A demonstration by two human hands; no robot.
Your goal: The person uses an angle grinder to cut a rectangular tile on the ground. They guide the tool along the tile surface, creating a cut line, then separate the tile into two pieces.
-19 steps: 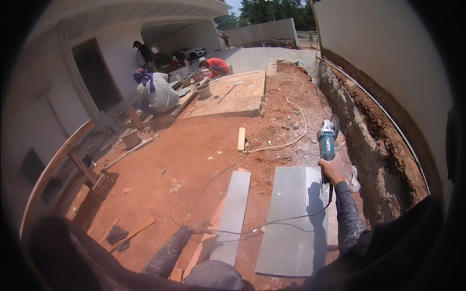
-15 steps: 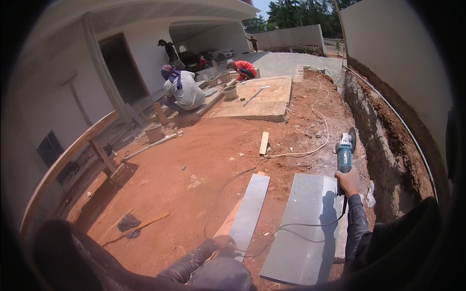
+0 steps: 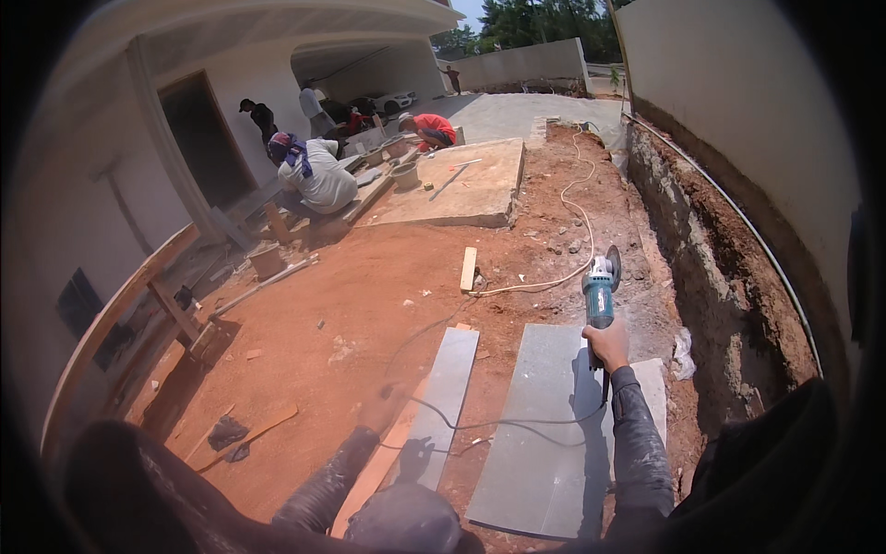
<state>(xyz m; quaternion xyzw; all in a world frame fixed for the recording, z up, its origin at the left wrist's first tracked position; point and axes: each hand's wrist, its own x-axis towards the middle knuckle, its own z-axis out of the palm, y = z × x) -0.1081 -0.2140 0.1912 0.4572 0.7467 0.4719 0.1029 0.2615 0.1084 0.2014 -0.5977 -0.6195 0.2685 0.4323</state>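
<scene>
One cylindrical teal grinder [image 3: 599,301] sits clamped in the right hand [image 3: 606,344], the left hand [image 3: 383,403] too blurred to judge.

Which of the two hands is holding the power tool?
The right hand: it grips the teal grinder. The left hand, blurred, is beside the dark cable.

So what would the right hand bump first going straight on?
Probably the pale cord, just past the grinder in the right hand, but depth is unclear, so it might pass above.
</scene>
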